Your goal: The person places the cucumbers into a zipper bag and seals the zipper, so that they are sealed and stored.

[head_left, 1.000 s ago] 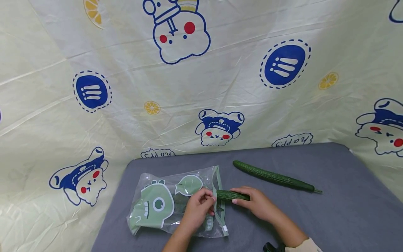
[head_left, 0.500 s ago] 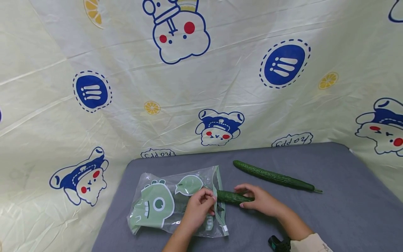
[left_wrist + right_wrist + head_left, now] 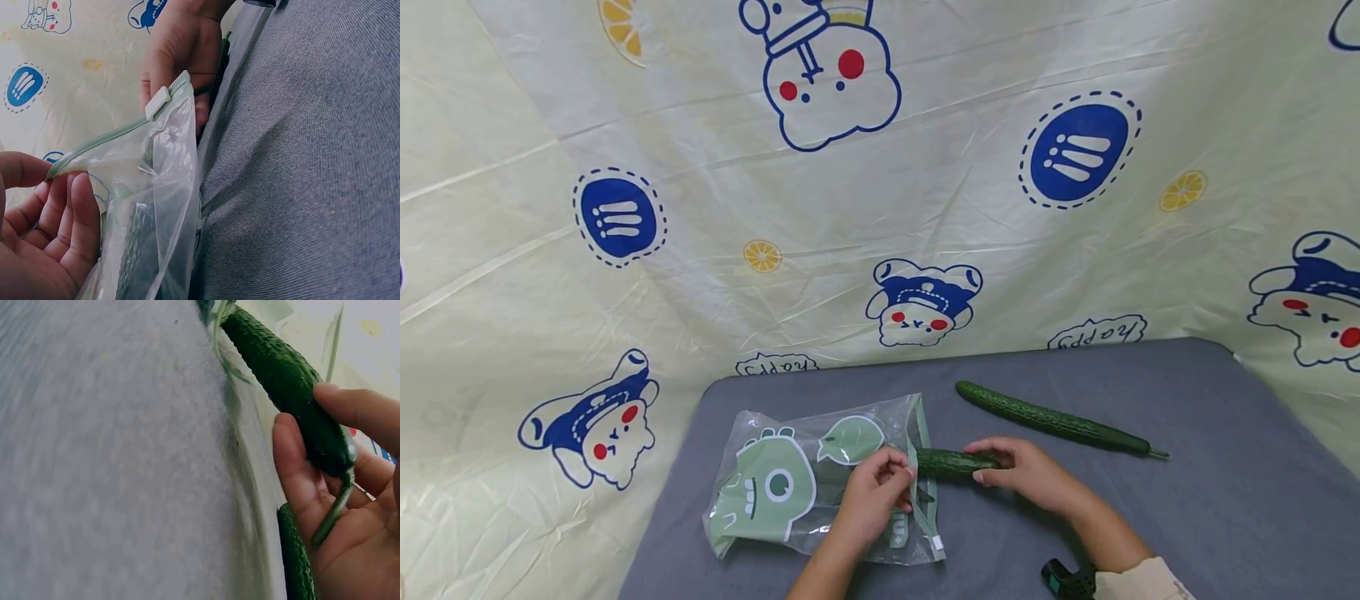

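A clear zip bag (image 3: 820,542) printed with a green cartoon monster lies on the grey table, its mouth facing right. With thumb and forefinger my left hand (image 3: 874,492) pinches the green rim of that mouth, as the left wrist view shows. A cucumber (image 3: 951,463) reaches through the opening, its far part inside the bag. My right hand (image 3: 1026,471) holds its outer end; in the right wrist view, thumb and fingers sit on either side of the cucumber (image 3: 287,381) and its stem lies over the palm. Through the plastic a dark, bumpy green shape (image 3: 137,244) shows.
A second cucumber (image 3: 1060,422) lies behind the right hand, its stem pointing right. The bag's white slider (image 3: 937,543) is at the near end of the rim. A patterned cloth (image 3: 1000,250) hangs behind the grey table (image 3: 1225,500).
The right hand has shifted right along the cucumber toward its stem end, and the outer end dipped nearer, then moved back slightly. The left hand and bag have stayed in place.
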Demonstrator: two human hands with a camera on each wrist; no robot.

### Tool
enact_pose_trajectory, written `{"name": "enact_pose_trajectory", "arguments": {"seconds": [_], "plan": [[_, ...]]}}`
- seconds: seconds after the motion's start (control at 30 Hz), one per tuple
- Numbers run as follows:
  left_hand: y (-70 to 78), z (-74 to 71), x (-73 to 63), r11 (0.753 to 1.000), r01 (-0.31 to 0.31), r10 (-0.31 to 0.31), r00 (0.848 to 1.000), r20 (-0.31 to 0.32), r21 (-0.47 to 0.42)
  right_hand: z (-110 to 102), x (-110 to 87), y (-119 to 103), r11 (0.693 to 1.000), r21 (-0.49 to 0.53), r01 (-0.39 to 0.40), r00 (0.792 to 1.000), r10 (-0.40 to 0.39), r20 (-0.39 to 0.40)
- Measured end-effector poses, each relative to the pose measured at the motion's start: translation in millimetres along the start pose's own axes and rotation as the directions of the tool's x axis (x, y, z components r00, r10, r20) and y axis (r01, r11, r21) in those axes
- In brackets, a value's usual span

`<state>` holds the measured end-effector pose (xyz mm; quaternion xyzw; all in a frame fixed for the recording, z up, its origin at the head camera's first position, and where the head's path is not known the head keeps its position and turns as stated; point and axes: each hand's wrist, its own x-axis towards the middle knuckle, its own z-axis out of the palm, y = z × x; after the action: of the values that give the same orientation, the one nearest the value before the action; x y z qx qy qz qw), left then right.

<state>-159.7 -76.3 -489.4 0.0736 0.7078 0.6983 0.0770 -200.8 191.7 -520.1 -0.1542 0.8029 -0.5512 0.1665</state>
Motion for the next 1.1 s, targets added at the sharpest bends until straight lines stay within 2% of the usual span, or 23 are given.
{"name": "enact_pose_trajectory", "arguments": {"seconds": [0.33, 0.57, 0.97, 1.1], "plan": [[1.1, -0.3, 0.4, 1.0, -0.003, 0.003, 1.0, 0.005, 0.0, 10.6, 7.2, -5.3, 0.997, 0.011, 0.082, 0.993, -0.081, -0.086], [1.5, -0.5, 0.3, 1.0, -0.004, 0.004, 1.0, 0.001, -0.007, 22.4, 16.2, -11.6, 0.997, -0.007, 0.073, 0.988, -0.073, -0.136], [0.7, -1.7, -0.3, 1.0, 0.002, -0.002, 1.0, 0.001, -0.02, 31.3, 22.0, -13.1, 0.996, 0.042, 0.08, 0.989, -0.074, -0.126], [1.1, -1.5, -0.3, 1.0, 0.002, -0.002, 1.0, 0.003, -0.021, 31.9, 21.3, -12.9, 0.99, 0.12, 0.069, 0.992, -0.055, -0.109]]}}
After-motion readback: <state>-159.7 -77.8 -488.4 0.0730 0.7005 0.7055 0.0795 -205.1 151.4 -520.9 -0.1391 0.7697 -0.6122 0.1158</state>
